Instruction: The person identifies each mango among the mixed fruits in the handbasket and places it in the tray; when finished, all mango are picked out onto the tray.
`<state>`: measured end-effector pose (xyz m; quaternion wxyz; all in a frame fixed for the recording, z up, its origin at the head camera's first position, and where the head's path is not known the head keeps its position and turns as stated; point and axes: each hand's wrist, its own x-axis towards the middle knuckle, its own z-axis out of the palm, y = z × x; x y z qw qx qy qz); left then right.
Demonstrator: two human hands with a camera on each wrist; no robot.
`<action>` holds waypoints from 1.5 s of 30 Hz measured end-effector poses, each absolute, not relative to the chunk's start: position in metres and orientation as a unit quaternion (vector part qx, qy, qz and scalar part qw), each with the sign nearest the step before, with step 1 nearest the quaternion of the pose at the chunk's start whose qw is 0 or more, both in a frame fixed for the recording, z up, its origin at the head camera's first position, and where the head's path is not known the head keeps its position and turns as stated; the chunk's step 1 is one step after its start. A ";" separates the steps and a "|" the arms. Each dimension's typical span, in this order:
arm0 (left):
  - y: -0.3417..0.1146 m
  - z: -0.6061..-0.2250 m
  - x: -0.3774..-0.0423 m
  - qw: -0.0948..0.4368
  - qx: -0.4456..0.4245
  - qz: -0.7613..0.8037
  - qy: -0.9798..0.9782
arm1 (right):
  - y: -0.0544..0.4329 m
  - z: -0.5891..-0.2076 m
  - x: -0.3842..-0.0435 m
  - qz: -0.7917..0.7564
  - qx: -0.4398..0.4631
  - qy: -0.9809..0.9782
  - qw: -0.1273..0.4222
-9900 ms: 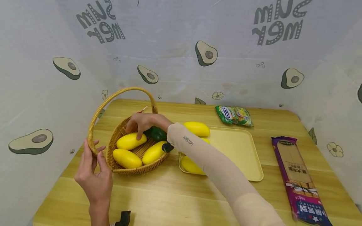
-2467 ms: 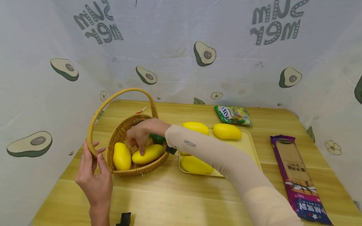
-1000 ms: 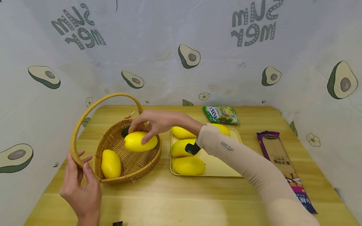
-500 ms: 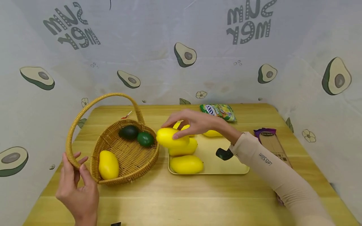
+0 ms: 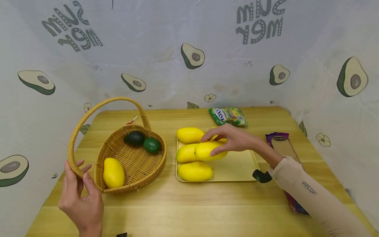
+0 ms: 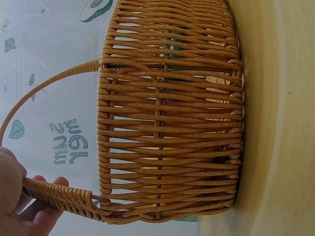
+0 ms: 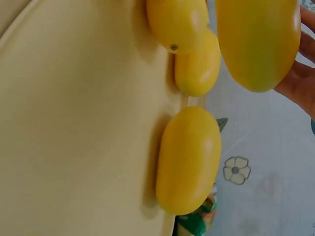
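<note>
My left hand (image 5: pixel 81 200) grips the handle (image 5: pixel 72 144) of a wicker basket (image 5: pixel 134 189). Inside lie a yellow mango (image 5: pixel 113 172), a near-black avocado (image 5: pixel 134 138) and a green avocado (image 5: pixel 152 145). Over the pale yellow tray (image 5: pixel 237 172), my right hand (image 5: pixel 237 140) holds another mango (image 5: pixel 208 151) between thumb and fingers; the right wrist view has this held mango (image 7: pixel 258 44) raised off the surface. Along the tray's left side rest a back mango (image 5: pixel 189 135), a middle mango (image 5: pixel 184 153) and a front mango (image 5: pixel 195 171). A further mango (image 7: pixel 189 160) is mostly hidden by my hand in the head view.
Behind the tray lies a green FOX'S candy bag (image 5: pixel 228 116). To the right, a purple pasta packet (image 5: pixel 281 148) is partly covered by my right forearm. A small red-and-white item (image 5: pixel 132 120) sits behind the basket. Printed sheeting (image 5: pixel 165 39) surrounds the table.
My right hand has lifted a mango from the basket and carried it right, over the tray. Across the earlier frames, another mango appeared at the tray's back. My left hand keeps hold of the handle.
</note>
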<state>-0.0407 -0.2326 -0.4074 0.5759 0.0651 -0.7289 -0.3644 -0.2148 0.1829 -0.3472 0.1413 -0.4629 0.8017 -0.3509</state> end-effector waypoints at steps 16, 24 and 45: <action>-0.232 -0.406 -0.040 0.574 0.077 -0.366 -0.728 | 0.228 -0.385 -0.203 -0.354 -0.348 0.867 0.043; -0.232 -0.407 -0.040 0.577 0.076 -0.365 -0.727 | 0.232 -0.399 -0.204 -0.322 -0.322 0.890 0.018; -0.233 -0.407 -0.041 0.575 0.070 -0.365 -0.729 | 0.226 -0.416 -0.205 -0.326 -0.305 0.895 -0.017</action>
